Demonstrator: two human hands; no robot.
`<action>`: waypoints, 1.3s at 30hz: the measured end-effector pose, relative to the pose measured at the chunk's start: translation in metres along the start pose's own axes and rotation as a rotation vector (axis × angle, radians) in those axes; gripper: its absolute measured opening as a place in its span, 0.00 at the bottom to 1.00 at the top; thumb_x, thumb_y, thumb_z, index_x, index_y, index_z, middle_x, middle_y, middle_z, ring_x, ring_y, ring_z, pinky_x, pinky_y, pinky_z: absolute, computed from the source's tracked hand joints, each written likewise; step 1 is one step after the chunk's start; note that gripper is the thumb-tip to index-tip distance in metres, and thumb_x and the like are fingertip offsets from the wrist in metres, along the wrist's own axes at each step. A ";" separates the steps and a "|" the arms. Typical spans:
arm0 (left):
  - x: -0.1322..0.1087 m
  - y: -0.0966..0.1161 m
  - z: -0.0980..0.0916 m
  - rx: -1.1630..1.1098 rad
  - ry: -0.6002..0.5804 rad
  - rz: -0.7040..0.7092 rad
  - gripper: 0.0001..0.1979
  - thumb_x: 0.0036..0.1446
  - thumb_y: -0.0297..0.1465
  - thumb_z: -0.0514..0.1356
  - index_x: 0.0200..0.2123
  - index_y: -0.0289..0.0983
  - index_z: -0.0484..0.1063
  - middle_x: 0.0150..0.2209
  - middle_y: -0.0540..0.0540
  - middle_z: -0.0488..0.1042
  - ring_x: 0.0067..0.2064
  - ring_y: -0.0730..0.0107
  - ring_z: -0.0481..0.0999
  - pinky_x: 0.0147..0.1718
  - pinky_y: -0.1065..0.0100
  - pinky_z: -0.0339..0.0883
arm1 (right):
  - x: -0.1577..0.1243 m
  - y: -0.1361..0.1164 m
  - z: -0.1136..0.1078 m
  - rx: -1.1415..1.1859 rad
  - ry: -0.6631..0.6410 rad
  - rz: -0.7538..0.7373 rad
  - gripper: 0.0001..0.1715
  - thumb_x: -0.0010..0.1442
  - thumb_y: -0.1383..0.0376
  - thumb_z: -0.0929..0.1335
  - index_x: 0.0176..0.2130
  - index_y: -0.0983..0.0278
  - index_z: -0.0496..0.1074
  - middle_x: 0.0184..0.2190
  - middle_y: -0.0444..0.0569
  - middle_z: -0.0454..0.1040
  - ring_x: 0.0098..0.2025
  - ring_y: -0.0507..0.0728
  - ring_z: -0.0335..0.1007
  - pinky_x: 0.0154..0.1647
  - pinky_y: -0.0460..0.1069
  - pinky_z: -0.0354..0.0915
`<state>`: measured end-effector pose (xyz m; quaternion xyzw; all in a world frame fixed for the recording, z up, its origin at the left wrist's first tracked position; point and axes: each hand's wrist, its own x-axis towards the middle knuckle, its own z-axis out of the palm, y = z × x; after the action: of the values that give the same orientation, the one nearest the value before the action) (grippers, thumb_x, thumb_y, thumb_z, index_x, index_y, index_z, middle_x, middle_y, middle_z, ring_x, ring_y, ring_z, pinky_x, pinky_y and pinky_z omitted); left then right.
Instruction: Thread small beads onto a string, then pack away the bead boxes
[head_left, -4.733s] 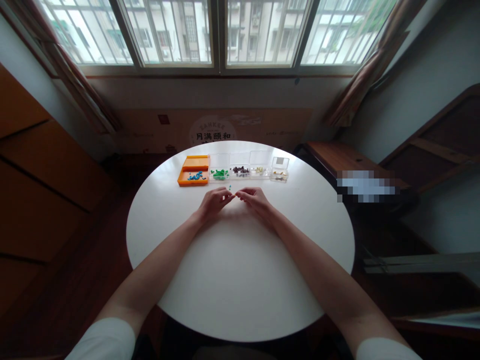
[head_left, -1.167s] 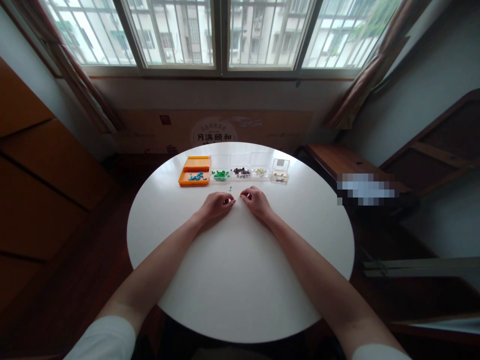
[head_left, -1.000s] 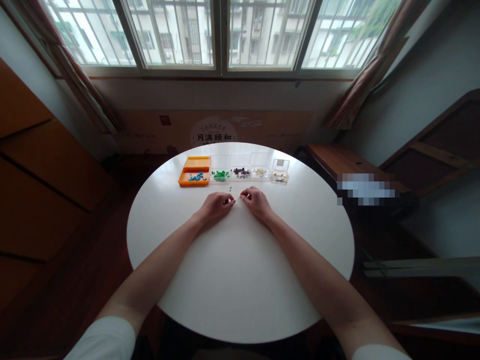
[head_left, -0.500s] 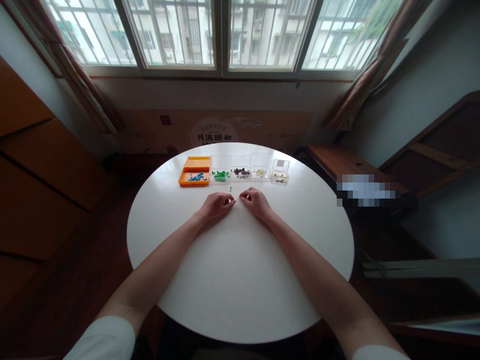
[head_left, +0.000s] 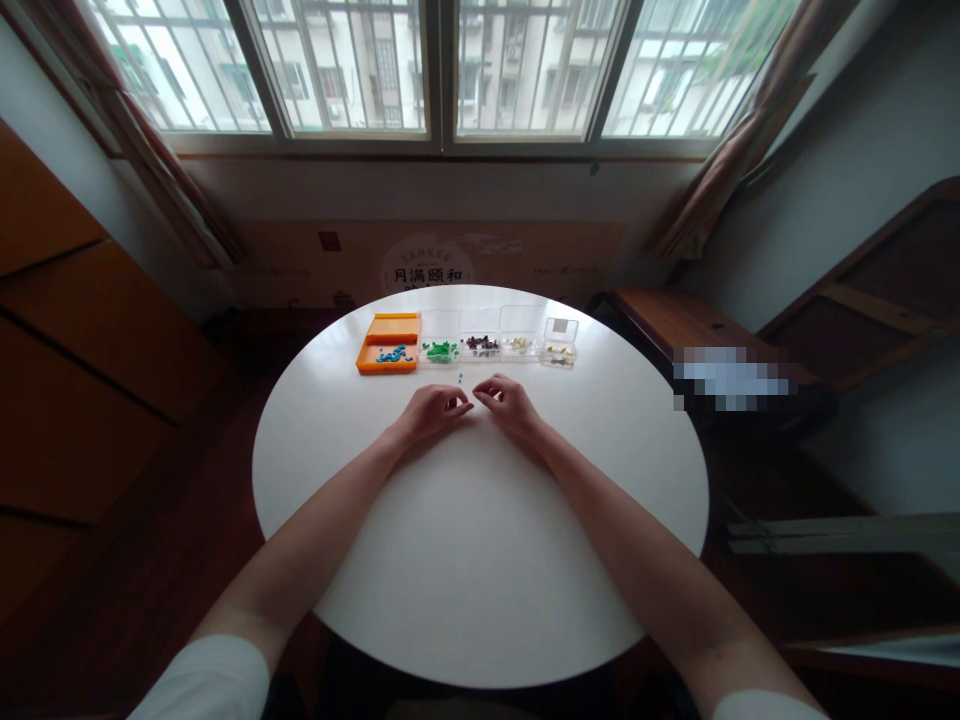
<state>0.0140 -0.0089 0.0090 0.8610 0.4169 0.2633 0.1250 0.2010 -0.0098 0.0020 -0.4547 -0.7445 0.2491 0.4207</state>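
Over the far middle of the white round table [head_left: 480,560], my left hand [head_left: 435,408] is closed, thumb and fingers curled toward a pinch. My right hand [head_left: 508,403] faces it, also pinched, its fingertips almost meeting those of the left. Anything between the fingers is too small to make out. Just beyond the hands lies a tiny blue-green piece [head_left: 460,378]. Behind it stand an orange box [head_left: 386,366] with blue pieces [head_left: 393,354], and clear boxes with green pieces [head_left: 440,351], dark pieces [head_left: 481,345] and cream pieces [head_left: 519,344].
A small clear box [head_left: 559,357] with its lid up stands at the right end of the row. Beyond the table are a printed carton [head_left: 525,255] and a barred window. A wooden bench [head_left: 667,310] stands to the right.
My right hand has shifted slightly left, so the gap between the two hands' fingertips is narrower. The boxes have stayed in place.
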 end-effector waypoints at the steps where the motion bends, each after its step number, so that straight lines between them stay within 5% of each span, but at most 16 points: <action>1: 0.000 0.000 0.000 -0.001 0.003 0.000 0.15 0.56 0.40 0.55 0.30 0.36 0.76 0.22 0.51 0.71 0.24 0.78 0.65 0.26 0.75 0.54 | 0.000 0.000 0.000 0.010 -0.016 0.003 0.08 0.54 0.64 0.67 0.31 0.66 0.75 0.30 0.47 0.71 0.29 0.50 0.67 0.31 0.45 0.63; 39: -0.001 0.000 0.002 0.025 0.018 0.012 0.11 0.55 0.34 0.56 0.33 0.37 0.77 0.23 0.50 0.73 0.24 0.78 0.67 0.26 0.75 0.56 | -0.003 -0.001 0.001 0.045 -0.069 -0.031 0.08 0.52 0.63 0.68 0.30 0.66 0.75 0.28 0.47 0.71 0.28 0.49 0.67 0.29 0.45 0.64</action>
<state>0.0148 -0.0098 0.0070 0.8625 0.4162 0.2663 0.1089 0.2002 -0.0128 0.0006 -0.4245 -0.7599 0.2746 0.4085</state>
